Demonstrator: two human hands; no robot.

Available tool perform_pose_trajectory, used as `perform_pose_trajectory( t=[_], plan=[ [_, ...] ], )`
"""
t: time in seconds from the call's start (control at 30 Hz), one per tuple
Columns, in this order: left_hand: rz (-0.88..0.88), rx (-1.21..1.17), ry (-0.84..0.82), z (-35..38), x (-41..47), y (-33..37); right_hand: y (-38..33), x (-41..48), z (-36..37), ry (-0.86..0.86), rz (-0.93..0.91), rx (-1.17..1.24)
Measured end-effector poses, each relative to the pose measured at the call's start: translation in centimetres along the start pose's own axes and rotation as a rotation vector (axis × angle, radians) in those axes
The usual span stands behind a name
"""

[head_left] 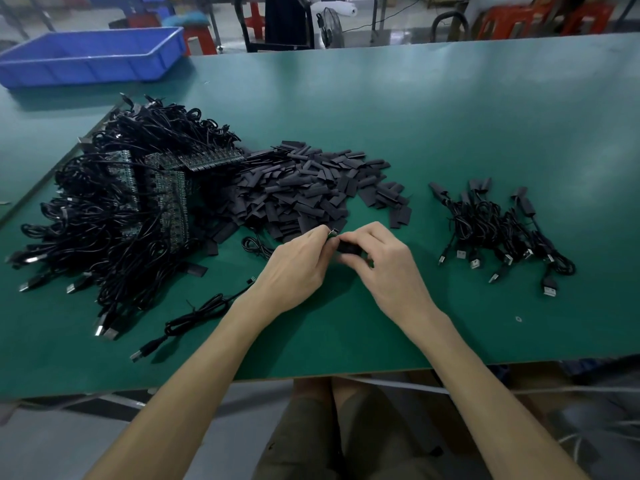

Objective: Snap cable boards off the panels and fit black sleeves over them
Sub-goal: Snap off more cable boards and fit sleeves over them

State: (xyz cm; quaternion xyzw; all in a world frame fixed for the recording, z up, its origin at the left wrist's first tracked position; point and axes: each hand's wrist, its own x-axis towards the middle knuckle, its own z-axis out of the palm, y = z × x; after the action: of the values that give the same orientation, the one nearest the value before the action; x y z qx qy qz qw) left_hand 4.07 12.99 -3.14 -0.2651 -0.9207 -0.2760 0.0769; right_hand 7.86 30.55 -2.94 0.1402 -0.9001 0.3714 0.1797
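Now sleeving one board

Near the middle of the green-topped table (450, 133), the left hand (294, 271) pinches a small, mostly hidden cable board (333, 232), while the right hand (384, 265), fingers curled, clamps a short black tubular sleeve (348, 248) touching it. Square the sleeve mouth to the board, then push straight, lest corners snag.

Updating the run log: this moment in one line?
left hand pinches small cable board | right hand grips flat black sleeve | step: sleeving

Panels (156, 188) under tangled cables (86, 233) at 9 o'clock, sleeves (304, 188) heaped at 11, sleeved cables (495, 230) at 3, one sleeve (349, 248) against a board (333, 233) at centre.
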Motion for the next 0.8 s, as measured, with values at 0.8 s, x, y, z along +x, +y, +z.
perform_pose_trajectory(
  t=[0.8],
  plan=[
    [0.014,-0.095,0.155,-0.42,-0.01,0.19,0.29,0.13,-0.05,0.2,0.021,0.049]
  ],
)
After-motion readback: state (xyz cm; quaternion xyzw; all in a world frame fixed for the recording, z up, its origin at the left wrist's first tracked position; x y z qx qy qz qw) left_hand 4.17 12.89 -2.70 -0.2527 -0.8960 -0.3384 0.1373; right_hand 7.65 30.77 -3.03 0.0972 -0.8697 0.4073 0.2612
